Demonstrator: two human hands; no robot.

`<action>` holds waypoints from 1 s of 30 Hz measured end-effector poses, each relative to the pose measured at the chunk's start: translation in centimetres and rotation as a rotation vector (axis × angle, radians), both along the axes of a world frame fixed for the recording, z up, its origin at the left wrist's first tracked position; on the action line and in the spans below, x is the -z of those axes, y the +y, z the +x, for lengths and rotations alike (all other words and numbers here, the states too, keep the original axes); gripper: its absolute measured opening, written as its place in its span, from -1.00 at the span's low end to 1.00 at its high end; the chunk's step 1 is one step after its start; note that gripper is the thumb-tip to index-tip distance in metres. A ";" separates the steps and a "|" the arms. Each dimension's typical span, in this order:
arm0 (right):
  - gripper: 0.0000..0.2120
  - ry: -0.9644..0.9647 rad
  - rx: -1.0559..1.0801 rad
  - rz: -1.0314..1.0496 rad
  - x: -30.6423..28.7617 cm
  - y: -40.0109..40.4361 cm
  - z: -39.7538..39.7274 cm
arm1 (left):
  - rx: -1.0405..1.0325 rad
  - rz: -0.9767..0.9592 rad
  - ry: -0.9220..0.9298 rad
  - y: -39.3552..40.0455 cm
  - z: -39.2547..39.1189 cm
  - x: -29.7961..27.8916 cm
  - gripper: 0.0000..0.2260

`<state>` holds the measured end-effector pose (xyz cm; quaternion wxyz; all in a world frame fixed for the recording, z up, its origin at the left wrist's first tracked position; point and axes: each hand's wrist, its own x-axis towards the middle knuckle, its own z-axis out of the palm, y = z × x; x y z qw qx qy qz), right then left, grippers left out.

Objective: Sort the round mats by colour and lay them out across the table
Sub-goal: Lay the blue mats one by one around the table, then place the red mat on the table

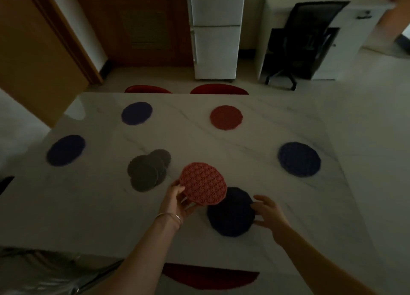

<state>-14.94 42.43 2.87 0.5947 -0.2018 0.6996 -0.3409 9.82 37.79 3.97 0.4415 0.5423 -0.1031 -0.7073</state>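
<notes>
My left hand (177, 200) grips the near-left edge of a red patterned round mat (203, 182), lifted and tilted above the white marble table (255, 128). Under its near edge lies a dark blue mat (231, 214). My right hand (269, 213) touches that blue mat's right rim with spread fingers. Another red mat (226, 117) lies far centre. Blue mats lie far left (136, 113), at the left edge (66, 150) and at the right (299, 159). A loose pile of grey mats (146, 170) sits left of my hands.
Red chair backs (218, 89) stand at the table's far side and one (208, 277) at the near edge. Beyond are a white fridge (216, 32), a black office chair (304, 39) and a wooden door (33, 39).
</notes>
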 end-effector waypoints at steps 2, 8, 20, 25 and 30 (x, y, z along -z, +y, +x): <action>-0.74 -0.012 0.006 -0.003 0.1 0.3 -0.4 | 0.010 0.005 -0.003 0.3 -0.5 0.2 -0.71; -0.73 0.014 0.005 -0.044 0.2 1.1 -1.1 | 0.008 -0.009 -0.001 0.7 -1.8 0.5 -0.72; -0.72 -0.082 -0.051 -0.152 -3.2 -2.2 3.3 | 0.090 0.026 0.020 0.8 -0.8 -2.7 -0.67; -0.76 -0.083 -0.044 -0.219 -4.6 -5.5 8.8 | 0.155 -0.018 -0.079 -1.0 5.1 -5.7 -0.71; -0.80 -0.075 -0.158 -0.243 -5.4 -8.6 17.4 | 0.221 -0.031 -0.360 -3.9 15.6 -6.8 -0.74</action>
